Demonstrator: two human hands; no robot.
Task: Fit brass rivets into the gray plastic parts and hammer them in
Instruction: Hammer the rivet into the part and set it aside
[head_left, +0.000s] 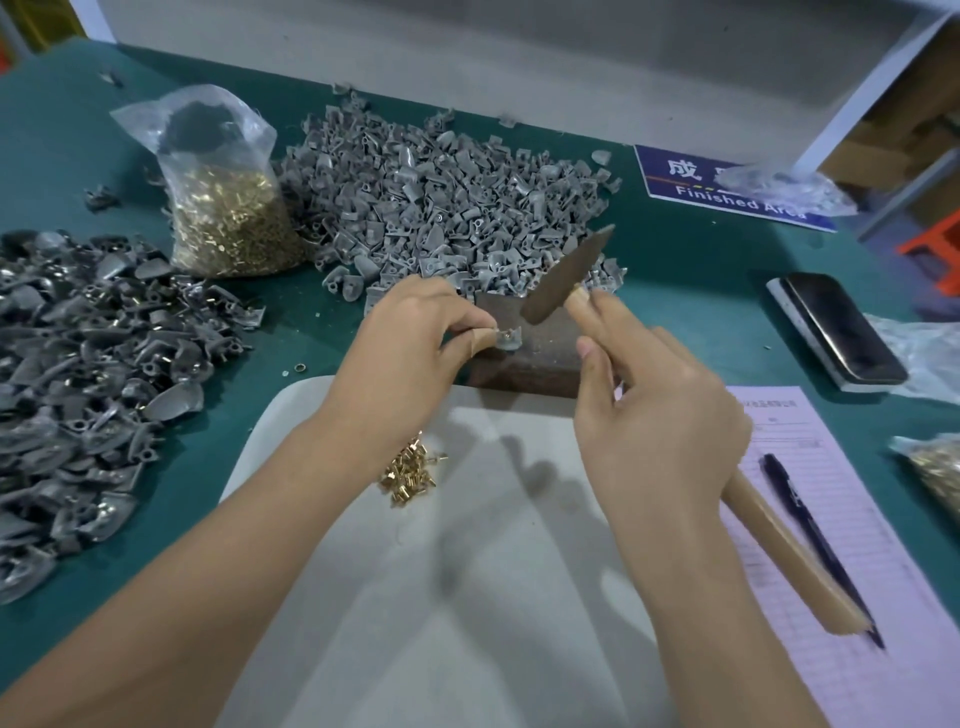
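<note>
My left hand (415, 332) pinches a small gray plastic part (508, 339) with a brass rivet in it and holds it on a dark rusty metal block (540, 358). My right hand (660, 410) grips the wooden handle of a hammer (569, 273), whose dark head hovers just above and right of the part. A small heap of loose brass rivets (408, 475) lies on the pale gray mat (467, 571) under my left wrist. A big pile of gray plastic parts (447, 202) spreads behind the block.
A clear bag of brass rivets (228, 218) stands at the back left. Darker gray parts (78, 389) are heaped at the left. At the right lie a phone (841, 327), a pink form (852, 545) with a pen (815, 535), and a blue "Finished Area" sign (691, 182).
</note>
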